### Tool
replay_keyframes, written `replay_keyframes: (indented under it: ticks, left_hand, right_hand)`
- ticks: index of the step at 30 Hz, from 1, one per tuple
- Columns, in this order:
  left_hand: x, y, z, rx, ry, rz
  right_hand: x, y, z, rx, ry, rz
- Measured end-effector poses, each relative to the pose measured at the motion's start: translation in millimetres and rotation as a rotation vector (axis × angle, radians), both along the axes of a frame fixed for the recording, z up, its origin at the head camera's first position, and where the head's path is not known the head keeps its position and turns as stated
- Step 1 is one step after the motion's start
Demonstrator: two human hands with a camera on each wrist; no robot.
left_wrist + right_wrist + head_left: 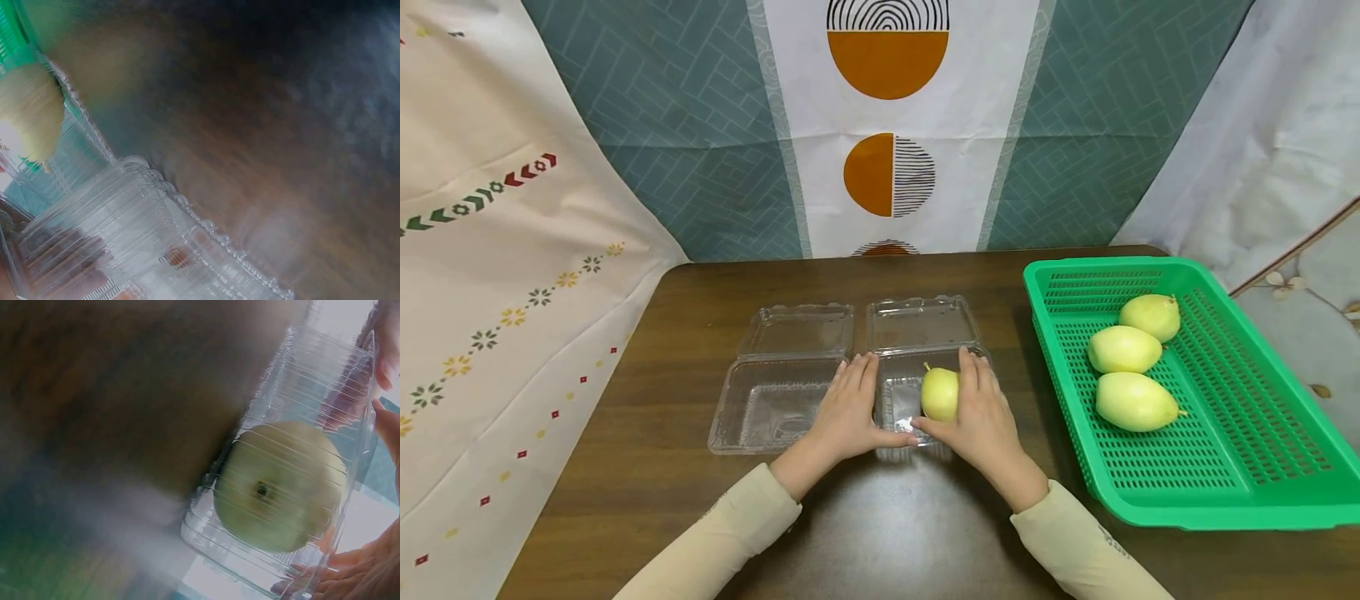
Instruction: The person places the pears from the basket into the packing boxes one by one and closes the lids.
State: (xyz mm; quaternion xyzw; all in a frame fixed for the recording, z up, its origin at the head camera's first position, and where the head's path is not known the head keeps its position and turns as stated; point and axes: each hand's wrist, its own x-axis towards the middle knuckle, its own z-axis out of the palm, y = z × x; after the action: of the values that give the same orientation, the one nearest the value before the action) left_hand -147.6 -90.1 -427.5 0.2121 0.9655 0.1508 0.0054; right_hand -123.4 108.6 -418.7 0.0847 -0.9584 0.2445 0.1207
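Observation:
A yellow-green pear (940, 393) lies in the right-hand clear plastic container (897, 410), whose hinged lid is folded back. My left hand (847, 412) is at that container's left side, its fingers straight and its thumb pointing along the front rim. On the other side, my right hand (981, 417) touches the container with extended fingers, its thumb toward the front rim; it hides the right end of the pear. The right wrist view shows the pear (281, 487) through the ribbed plastic wall. In the left wrist view the container (125, 231) is close, while the left hand is mostly out of sight.
Another clear container (775, 408) with its lid folded back stands to the left and holds nothing. At the right is a green basket (1078, 442) with three pears (1135, 402). Patterned cloths (700, 142) hang behind the wooden table (647, 467).

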Motion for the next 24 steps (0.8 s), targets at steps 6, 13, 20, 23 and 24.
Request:
replay_keyframes:
  ticks: [6,13,20,23,24]
  left_hand:
    - [0.0,0.2,-1.4,0.017,0.012,-0.001]
    - [-0.7,0.2,-2.0,0.019,0.004,0.002]
    - [-0.7,-0.8,-1.8,0.017,0.014,0.002]
    - [-0.8,-0.4,-1.9,0.021,0.015,0.004]
    - [-0.9,-0.1,-2.0,0.023,0.015,0.005]
  right_hand:
    - [3.5,0.3,4.0,-0.008,0.039,0.000]
    - [7.7,2.5,13.1,-0.004,0.048,0.017]
    - [12.5,4.3,27.3,0.007,0.019,0.028]
    - [15.3,5.1,32.3,0.007,0.031,0.031]
    - [16.4,5.2,33.9,0.007,0.039,0.033]
